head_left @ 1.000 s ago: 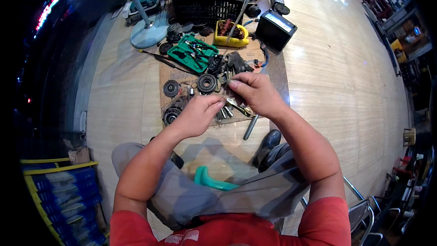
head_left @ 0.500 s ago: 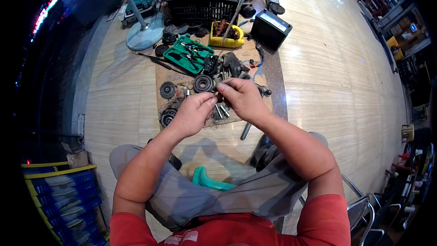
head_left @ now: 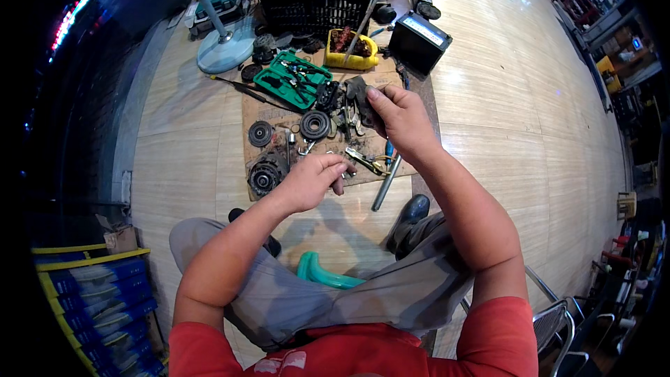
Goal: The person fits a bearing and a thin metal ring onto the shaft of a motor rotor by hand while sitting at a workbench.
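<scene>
My right hand (head_left: 403, 117) is closed, thumb and fingers pinching a dark grey cloth (head_left: 359, 92) at the right of the cardboard. Nothing shows in my left hand (head_left: 313, 180), held low over the front of the cardboard with its fingers loosely bent and apart. Its fingertips look smudged dark. Just beyond it are a round black pulley (head_left: 315, 125) and yellow-handled pliers (head_left: 364, 159). A second pulley (head_left: 260, 133) and a dark round machine part (head_left: 264, 177) lie to its left. A metal tube (head_left: 386, 185) lies at the cardboard's front right.
Farther back are a green tool case (head_left: 293, 82), a cut yellow container (head_left: 349, 60) of rusty parts, a black battery (head_left: 419, 43) and black crates (head_left: 314, 15). A fan's round base (head_left: 225, 49) stands at the far left. A green plastic piece (head_left: 324, 274) sits between my legs.
My hands, together over the cardboard before, have come apart. The right moved up and right onto the dark cloth; the left dropped slightly nearer me. The pliers are now uncovered.
</scene>
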### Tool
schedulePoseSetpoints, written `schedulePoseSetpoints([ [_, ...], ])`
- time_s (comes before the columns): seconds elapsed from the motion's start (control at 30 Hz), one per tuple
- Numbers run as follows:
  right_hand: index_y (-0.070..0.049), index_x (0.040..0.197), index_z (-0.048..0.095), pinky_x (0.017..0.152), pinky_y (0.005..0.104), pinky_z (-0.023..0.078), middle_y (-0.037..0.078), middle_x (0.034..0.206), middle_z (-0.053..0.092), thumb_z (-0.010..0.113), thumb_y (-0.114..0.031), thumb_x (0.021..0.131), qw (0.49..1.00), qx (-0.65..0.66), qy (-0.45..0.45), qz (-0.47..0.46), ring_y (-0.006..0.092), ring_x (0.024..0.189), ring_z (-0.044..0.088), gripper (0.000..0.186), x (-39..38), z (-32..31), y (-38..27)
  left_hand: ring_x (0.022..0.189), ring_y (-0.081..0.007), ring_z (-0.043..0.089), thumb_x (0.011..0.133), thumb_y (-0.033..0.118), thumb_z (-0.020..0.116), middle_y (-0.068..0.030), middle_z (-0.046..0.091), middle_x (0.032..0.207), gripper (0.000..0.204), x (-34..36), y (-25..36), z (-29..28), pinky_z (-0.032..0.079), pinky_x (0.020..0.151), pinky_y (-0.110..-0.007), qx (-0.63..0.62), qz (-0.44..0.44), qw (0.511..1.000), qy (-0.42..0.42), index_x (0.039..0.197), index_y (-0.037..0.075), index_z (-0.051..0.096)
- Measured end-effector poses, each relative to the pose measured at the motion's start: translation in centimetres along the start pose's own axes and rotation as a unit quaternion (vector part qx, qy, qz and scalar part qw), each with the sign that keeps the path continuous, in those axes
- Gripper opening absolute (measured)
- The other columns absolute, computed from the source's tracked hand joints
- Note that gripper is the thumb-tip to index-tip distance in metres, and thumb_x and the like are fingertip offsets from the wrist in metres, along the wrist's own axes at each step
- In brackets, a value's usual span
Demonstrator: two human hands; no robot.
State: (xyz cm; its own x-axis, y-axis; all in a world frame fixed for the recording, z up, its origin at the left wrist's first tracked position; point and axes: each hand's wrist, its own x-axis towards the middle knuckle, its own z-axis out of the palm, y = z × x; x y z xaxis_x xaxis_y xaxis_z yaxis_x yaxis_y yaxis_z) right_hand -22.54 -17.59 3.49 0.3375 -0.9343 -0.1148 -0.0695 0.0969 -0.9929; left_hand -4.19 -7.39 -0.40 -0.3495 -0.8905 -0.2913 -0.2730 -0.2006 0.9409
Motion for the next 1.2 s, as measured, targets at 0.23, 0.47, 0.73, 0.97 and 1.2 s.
schedulePoseSetpoints([
  [0.23,0.001,0.083,0.062,0.055,0.0261,0.044,0.001,0.065,0.058,0.055,-0.023,0.099,0.986,-0.087,-0.123,-0.078,0.0082,0.06,0.052,0.029,-0.1,0.6,1.2,0.101,-0.0123,0.058,0.1,0.016,0.045,-0.0074,0.063,0.115,0.035,-0.2,-0.3,-1.5,0.047,0.087,-0.027,-0.038,0.031,0.994,0.102,0.129,-0.002,0.054],
  [0.47,-0.001,0.087,0.059,0.057,0.0244,0.047,0.001,0.069,0.061,0.051,-0.021,0.101,0.962,-0.036,-0.271,0.009,0.0078,0.061,0.056,0.026,-2.4,2.9,1.1,0.107,-0.0213,0.061,0.102,0.018,0.043,-0.0133,0.062,0.119,0.032,-0.3,0.9,-2.5,0.051,0.092,-0.036,-0.395,0.069,0.912,0.091,0.124,-0.003,0.055],
  [0.73,0.0,0.079,0.058,0.051,0.0274,0.043,0.002,0.063,0.057,0.055,-0.019,0.098,0.965,-0.062,-0.254,0.005,0.0091,0.055,0.051,0.027,-2.8,3.9,1.0,0.097,-0.0197,0.064,0.102,0.017,0.043,-0.0133,0.064,0.113,0.032,-0.6,1.0,-2.4,0.053,0.086,-0.035,-0.451,0.079,0.887,0.054,0.121,-0.005,0.056],
  [0.97,0.0,0.087,0.062,0.052,0.0271,0.042,0.001,0.062,0.056,0.057,-0.019,0.097,0.965,-0.08,-0.251,0.009,0.0085,0.056,0.05,0.023,-2.7,4.1,1.0,0.095,-0.0158,0.064,0.099,0.011,0.048,-0.0106,0.066,0.11,0.025,-0.6,0.7,-2.1,0.054,0.082,-0.029,-0.417,0.068,0.9,0.105,0.117,-0.003,0.059],
  [1.2,0.002,0.095,0.063,0.056,0.029,0.044,0.002,0.066,0.058,0.062,-0.017,0.093,0.967,-0.074,-0.242,-0.01,0.0088,0.06,0.051,0.019,-2.5,4.1,2.1,0.101,-0.0256,0.064,0.1,0.012,0.049,-0.0154,0.065,0.112,0.016,-0.2,1.2,-3.2,0.053,0.09,-0.041,-0.455,0.107,0.867,0.17,0.104,0.002,0.059],
])
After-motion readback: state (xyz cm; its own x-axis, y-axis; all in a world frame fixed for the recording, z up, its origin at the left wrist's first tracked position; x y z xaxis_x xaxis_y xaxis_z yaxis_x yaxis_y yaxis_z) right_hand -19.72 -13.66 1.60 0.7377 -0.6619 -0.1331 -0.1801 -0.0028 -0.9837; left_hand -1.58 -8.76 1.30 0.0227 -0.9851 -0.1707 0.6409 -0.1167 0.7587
